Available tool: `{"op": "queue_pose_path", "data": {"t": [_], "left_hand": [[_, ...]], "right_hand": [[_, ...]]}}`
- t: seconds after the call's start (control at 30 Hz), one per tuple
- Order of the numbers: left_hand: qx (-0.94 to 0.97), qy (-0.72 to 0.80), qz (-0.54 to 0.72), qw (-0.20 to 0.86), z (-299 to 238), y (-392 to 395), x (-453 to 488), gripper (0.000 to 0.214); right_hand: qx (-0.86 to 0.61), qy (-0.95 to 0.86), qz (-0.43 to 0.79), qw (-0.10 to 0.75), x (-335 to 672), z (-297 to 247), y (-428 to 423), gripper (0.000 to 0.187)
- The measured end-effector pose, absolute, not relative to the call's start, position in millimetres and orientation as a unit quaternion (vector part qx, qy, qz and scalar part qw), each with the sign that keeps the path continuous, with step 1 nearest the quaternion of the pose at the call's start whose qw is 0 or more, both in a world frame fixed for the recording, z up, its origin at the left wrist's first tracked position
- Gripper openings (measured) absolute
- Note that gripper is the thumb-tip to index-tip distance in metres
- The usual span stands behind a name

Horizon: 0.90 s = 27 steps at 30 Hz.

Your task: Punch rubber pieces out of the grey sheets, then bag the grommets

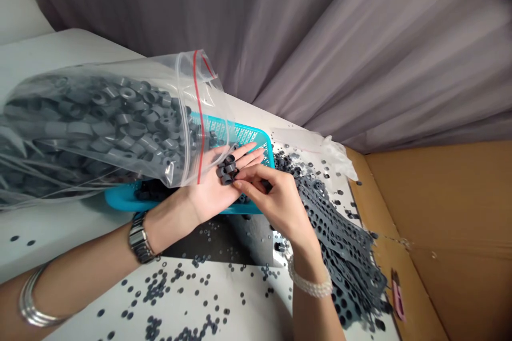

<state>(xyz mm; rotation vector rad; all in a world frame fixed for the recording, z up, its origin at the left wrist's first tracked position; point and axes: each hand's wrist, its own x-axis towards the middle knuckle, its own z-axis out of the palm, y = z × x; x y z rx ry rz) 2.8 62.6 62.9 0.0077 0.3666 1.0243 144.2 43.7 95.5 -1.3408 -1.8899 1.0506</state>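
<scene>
My left hand (212, 200) lies palm up over the turquoise basket (267, 141), its fingers stretched out. Several short dark grey tube-like rings (228, 169) rest on that palm. With thumb and forefinger my right hand (276, 197) pinches a dark grey ring (236, 175) at the edge of this small pile. A large clear zip bag (152, 112) full of similar rings lies on its side across the basket. Its red-striped mouth end overlaps part of my left hand. More dark pieces show inside the basket, partly hidden by my arm and the bag.
Perforated dark grey sheets (344, 240) are heaped right of my right hand. Small dark discs (160, 282) lie scattered over the white table (92, 248). Pink-handled snips (398, 298) lie near the cardboard (448, 213) on the right. A grey curtain (240, 21) hangs behind.
</scene>
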Motion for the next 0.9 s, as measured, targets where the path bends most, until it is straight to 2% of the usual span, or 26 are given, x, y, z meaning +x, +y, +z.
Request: {"op": "queue_pose_path", "data": {"t": [0.07,0.13,0.23,0.3,0.67,0.8,0.9], "left_hand": [[-0.007,0.186,0.488,0.853,62.4,63.7,2.5,0.056],[-0.026,0.203,0.487,0.849,62.4,65.4,2.3,0.054],[-0.052,0.211,0.493,0.843,64.3,66.6,3.0,0.053],[-0.059,0.209,0.495,0.841,66.8,65.9,4.2,0.055],[0.003,0.179,0.465,0.867,66.2,62.4,2.9,0.061],[0.021,0.170,0.462,0.870,70.3,61.3,1.9,0.060],[0.021,0.180,0.466,0.866,75.5,60.4,2.6,0.059]], "right_hand": [[-0.506,-0.668,0.443,0.320,145.2,90.9,47.4,0.009],[-0.480,-0.565,0.558,0.374,148.7,85.5,53.4,0.012],[-0.389,-0.371,0.725,0.431,155.8,80.0,62.0,0.017],[-0.339,-0.293,0.777,0.442,159.5,78.8,65.2,0.019],[-0.307,-0.208,0.810,0.454,163.6,79.2,66.8,0.016],[-0.306,-0.222,0.805,0.457,163.5,79.9,65.9,0.027],[-0.337,-0.263,0.780,0.457,161.0,81.5,63.6,0.021]]}}
